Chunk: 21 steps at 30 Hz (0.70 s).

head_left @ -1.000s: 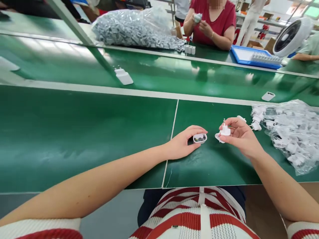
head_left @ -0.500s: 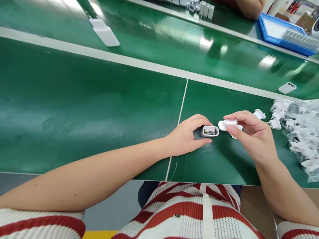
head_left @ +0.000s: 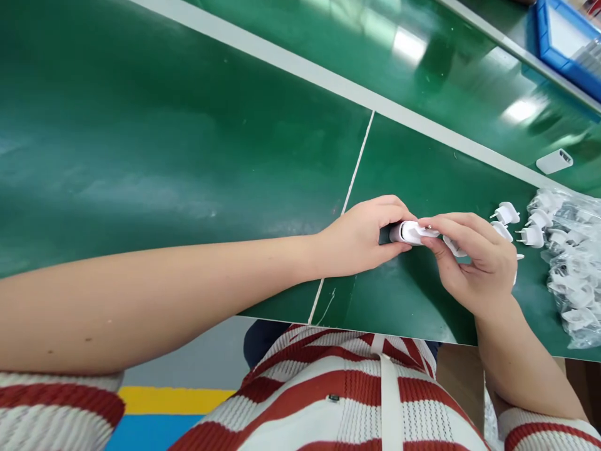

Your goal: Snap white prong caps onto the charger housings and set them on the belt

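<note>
My left hand (head_left: 366, 237) grips a white charger housing (head_left: 397, 233) between thumb and fingers, right of the white line on the green table (head_left: 188, 175). Pinched in my right hand (head_left: 479, 257) is a white plug cover (head_left: 414, 232) with metal pins, which lies against the open end of the housing. Whether the cover is seated cannot be seen. Several loose white plug covers (head_left: 506, 213) lie just beyond my right hand, partly hidden by it.
A clear plastic bag (head_left: 575, 269) of white plug covers lies at the right. Behind it, a white housing (head_left: 554, 161) rests beyond the pale strip (head_left: 300, 59). A blue tray (head_left: 568, 47) stands at the top right.
My right hand has brought the plug cover leftward onto the open end of the housing, whose inside is now covered. The view has shifted and turned.
</note>
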Tool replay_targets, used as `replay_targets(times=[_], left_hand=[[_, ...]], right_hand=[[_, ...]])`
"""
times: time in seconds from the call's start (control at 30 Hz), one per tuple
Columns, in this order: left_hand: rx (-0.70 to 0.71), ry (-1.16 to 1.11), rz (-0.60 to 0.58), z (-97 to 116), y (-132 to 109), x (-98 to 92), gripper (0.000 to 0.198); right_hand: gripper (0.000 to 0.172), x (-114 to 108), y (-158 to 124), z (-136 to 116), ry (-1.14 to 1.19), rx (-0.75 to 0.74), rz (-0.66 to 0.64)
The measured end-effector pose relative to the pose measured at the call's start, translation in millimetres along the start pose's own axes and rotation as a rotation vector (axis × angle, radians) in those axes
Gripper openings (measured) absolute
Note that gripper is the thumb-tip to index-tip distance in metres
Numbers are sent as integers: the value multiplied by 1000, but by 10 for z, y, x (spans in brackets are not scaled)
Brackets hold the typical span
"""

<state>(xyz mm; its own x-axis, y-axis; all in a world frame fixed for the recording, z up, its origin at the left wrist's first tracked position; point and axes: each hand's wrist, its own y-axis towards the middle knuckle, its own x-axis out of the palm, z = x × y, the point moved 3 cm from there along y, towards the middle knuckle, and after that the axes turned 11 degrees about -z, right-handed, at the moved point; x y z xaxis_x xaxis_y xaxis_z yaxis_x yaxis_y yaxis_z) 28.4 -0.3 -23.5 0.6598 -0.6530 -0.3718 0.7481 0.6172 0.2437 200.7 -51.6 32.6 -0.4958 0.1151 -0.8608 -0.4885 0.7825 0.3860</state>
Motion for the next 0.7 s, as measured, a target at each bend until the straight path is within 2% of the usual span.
replay_targets(times=[0.3, 0.63, 0.7], left_hand=[[-78, 32, 46, 1, -15, 3, 16], [-114, 46, 36, 32, 7, 26, 8], [-115, 55, 34, 36, 10, 32, 7]], right_hand=[[18, 8, -14, 17, 23, 150, -65], [41, 48, -3, 15, -1, 59, -11], [42, 57, -16, 17, 15, 70, 15]])
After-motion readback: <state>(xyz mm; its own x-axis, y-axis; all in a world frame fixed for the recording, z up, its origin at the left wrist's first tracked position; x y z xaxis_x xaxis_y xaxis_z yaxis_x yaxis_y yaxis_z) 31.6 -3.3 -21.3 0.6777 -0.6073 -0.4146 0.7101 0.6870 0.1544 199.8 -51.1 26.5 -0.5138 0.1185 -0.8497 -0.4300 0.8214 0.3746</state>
